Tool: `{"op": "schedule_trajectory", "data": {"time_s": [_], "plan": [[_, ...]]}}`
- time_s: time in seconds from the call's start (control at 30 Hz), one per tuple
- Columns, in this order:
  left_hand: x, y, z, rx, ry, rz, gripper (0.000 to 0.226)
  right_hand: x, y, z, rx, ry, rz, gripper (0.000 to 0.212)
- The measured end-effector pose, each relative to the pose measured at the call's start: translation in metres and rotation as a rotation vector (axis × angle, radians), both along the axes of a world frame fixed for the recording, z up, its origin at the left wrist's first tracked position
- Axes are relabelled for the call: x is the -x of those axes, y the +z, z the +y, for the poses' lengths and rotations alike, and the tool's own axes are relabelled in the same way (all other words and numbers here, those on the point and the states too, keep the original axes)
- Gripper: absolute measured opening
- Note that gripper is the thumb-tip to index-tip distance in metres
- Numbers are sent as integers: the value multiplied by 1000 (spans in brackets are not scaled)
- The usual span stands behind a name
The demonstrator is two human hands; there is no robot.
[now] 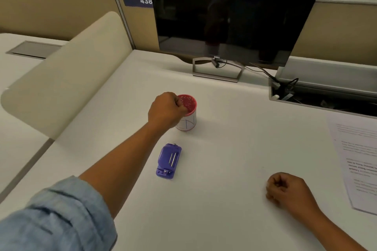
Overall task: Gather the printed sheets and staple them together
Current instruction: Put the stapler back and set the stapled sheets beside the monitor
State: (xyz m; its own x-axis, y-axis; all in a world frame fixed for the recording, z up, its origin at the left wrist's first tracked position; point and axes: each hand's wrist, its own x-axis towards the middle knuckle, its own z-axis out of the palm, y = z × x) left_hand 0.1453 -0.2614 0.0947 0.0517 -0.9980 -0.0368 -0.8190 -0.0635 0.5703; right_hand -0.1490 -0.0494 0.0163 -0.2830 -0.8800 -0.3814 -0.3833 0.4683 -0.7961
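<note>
A purple stapler (168, 161) lies on the white desk (224, 149), near the middle, with metal parts showing on top. Just beyond it stands a small white cup with a red mesh rim (188, 112). My left hand (166, 111) is at the cup's left rim, fingers curled over the edge; whether they pinch anything is hidden. My right hand (285, 189) rests on the desk as a closed fist, holding nothing visible. Printed sheets (359, 159) lie at the right edge of the desk, partly cut off by the frame.
A dark monitor (234, 12) on a metal stand (217, 71) sits at the back. An open cable tray (322, 98) with wires is at the back right. A beige curved divider (67, 75) borders the desk on the left.
</note>
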Motion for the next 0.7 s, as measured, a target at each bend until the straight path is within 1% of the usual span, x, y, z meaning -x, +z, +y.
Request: {"op": "schedule_trajectory", "data": {"time_s": [0.1,0.17,0.3,0.37,0.4,0.5,0.57,0.7], "plan": [[-2,-3,-13,-29,-16,-6,6,-2,3,-5,27,7,-30,19],[-5,-6,-15,-14,-20,15,17,-6,8,-13,61,27,-39,21],[-14,-9,-7,70,-51,139,35,-22,24,-44,142,83,-37,22],[-17,-12,-4,85,-53,183,38,-34,34,-64,194,121,-30,21],[-19,-13,-3,90,-49,193,37,-40,39,-75,221,145,-23,20],[-22,-18,-3,104,-25,143,23,-63,53,-108,296,227,1,19],[-23,-21,-4,109,-20,123,19,-80,62,-129,342,272,25,18],[-17,-22,-7,118,-56,44,24,-108,76,-166,410,348,120,16]]}}
